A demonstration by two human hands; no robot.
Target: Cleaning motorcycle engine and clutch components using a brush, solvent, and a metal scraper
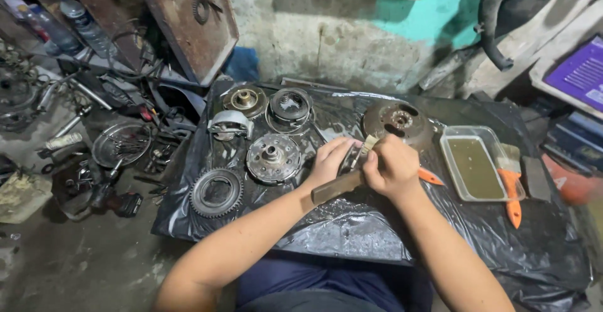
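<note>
My left hand (331, 159) grips a small dark metal part (349, 159) over the black plastic sheet (352, 230). My right hand (392, 166) is closed around a paintbrush (336, 187), its bristles against the part and its flat wooden handle sticking out toward me. Both hands meet at the middle of the sheet. Most of the part is hidden by my fingers.
Clutch parts lie on the sheet: a toothed ring gear (216, 193), a round hub (273, 157), two discs (290, 105) behind it, a rusty drum (397, 122). A clear tray of murky liquid (475, 168) and an orange-handled tool (513, 196) sit right. Scrap and tools litter the floor left.
</note>
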